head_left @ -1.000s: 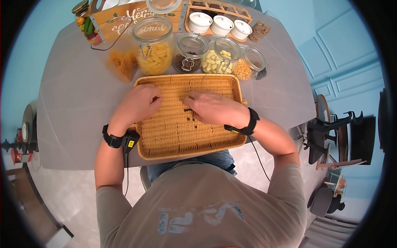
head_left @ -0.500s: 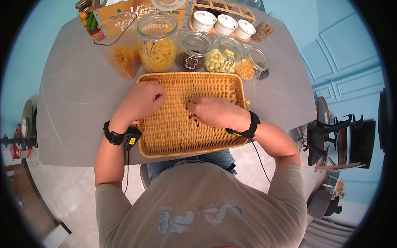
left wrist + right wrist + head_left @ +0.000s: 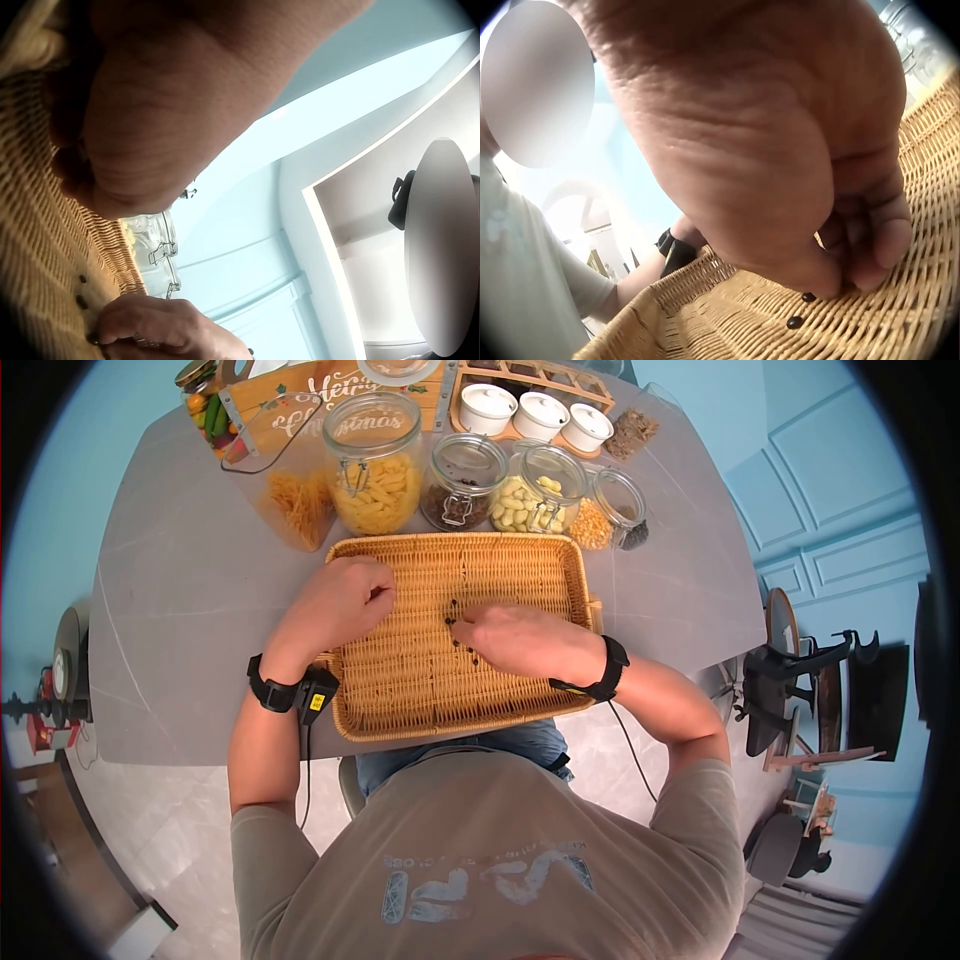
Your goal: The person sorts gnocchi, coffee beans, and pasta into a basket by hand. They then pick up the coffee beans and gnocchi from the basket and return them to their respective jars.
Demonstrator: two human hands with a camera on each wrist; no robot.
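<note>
A shallow rectangular wicker basket [image 3: 390,690] lies in front of the person. Several small, glossy black beans [image 3: 795,322] are scattered near its middle. Bent over them, the right hand [image 3: 520,638] has its thumb and index fingertips together at a black bean [image 3: 92,339], pinching low over the weave. Partly hidden by the fingers is what lies between these tips. The left hand [image 3: 345,595] rests over the basket's left side, its fingers loosely curled and nothing seen in them. From the left wrist view, its palm side hangs above the weave.
Behind the basket stand glass jars of penne pasta [image 3: 378,495], dark pieces [image 3: 452,508], pale beans [image 3: 515,510] and corn kernels [image 3: 590,530]. A bag of orange pasta [image 3: 300,505] is left of them. Farther back are white lidded pots [image 3: 487,408] and a wooden Christmas crate [image 3: 285,405].
The right hand has shifted slightly down among the black beans, which now lie in a somewhat different pattern, some farther up. The left hand keeps its place on the basket.
</note>
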